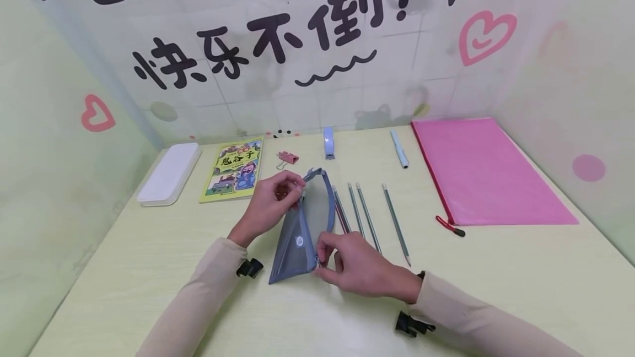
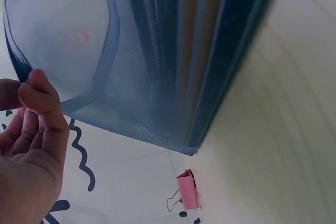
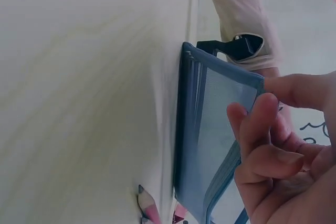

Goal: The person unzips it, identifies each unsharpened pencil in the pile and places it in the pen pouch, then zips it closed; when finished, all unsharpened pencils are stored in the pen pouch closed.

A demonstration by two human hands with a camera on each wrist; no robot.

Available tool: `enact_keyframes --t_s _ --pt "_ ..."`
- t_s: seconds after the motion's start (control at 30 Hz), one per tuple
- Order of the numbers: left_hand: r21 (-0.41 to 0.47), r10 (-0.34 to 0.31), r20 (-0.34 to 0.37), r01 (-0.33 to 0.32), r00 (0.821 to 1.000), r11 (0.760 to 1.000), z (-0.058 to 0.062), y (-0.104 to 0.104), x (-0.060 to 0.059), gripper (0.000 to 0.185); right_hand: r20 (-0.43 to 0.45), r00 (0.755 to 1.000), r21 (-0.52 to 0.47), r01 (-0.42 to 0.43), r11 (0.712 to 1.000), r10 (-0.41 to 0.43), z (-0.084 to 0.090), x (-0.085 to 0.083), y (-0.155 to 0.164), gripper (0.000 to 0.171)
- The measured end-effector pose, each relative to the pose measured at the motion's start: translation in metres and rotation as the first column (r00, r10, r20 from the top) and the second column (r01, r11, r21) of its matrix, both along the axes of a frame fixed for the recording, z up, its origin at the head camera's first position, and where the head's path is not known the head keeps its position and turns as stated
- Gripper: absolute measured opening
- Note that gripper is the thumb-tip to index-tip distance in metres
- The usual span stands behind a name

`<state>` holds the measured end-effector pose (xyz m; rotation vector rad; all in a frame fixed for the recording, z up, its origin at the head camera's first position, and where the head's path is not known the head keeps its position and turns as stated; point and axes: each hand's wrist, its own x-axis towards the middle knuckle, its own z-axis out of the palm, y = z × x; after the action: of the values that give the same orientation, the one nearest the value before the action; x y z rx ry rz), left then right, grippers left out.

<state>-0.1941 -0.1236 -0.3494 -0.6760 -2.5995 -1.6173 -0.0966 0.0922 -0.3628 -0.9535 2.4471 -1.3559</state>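
A blue-grey mesh zipper pouch (image 1: 291, 255) stands on the table between both hands, its top gaping. My left hand (image 1: 268, 203) pinches the far end of its zipper edge; in the left wrist view, the fingers (image 2: 44, 103) hold the rim. At the near corner my right hand (image 1: 359, 266) pinches the zipper end between thumb and fingers. Through the mesh, long thin sticks (image 2: 191, 51) show along the bottom. Just right of the pouch lie several pencils (image 1: 396, 222), some partly hidden behind the right hand. One sharpened pencil tip (image 3: 147, 203) appears in the right wrist view.
A white case (image 1: 170, 174) and a yellow book (image 1: 233, 172) lie at the left. Toward the back are a pink binder clip (image 1: 288, 157), a lavender stapler-like object (image 1: 329, 143) and a light blue pen (image 1: 399, 149). A pink zip folder (image 1: 491, 175) lies at right; walls border the table.
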Motion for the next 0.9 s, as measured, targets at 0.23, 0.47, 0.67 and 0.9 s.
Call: enact_keyframes --t_s 0.23,0.47,0.67,0.9 --pt "-0.046 0.018 0.0 -0.017 1.0 0.999 -0.002 -0.011 0.009 0.018 0.015 0.997 -0.104 -0.08 0.991 0.082 -0.003 -0.003 0.004 0.007" --pt "-0.26 -0.148 -0.237 0.084 0.96 0.962 0.001 -0.025 0.077 0.018 0.005 0.995 -0.154 -0.094 0.983 0.096 -0.005 -0.004 -0.004 0.008" --pt "-0.435 -0.178 -0.556 -0.102 0.812 0.895 -0.011 -0.011 0.113 0.029 -0.076 0.994 -0.146 -0.091 0.985 0.081 0.0 -0.005 -0.006 0.009" --pt "-0.417 -0.158 -0.746 -0.269 0.647 0.868 -0.015 -0.007 0.123 0.025 -0.141 0.986 -0.113 -0.1 0.989 0.083 0.001 -0.012 -0.009 0.01"
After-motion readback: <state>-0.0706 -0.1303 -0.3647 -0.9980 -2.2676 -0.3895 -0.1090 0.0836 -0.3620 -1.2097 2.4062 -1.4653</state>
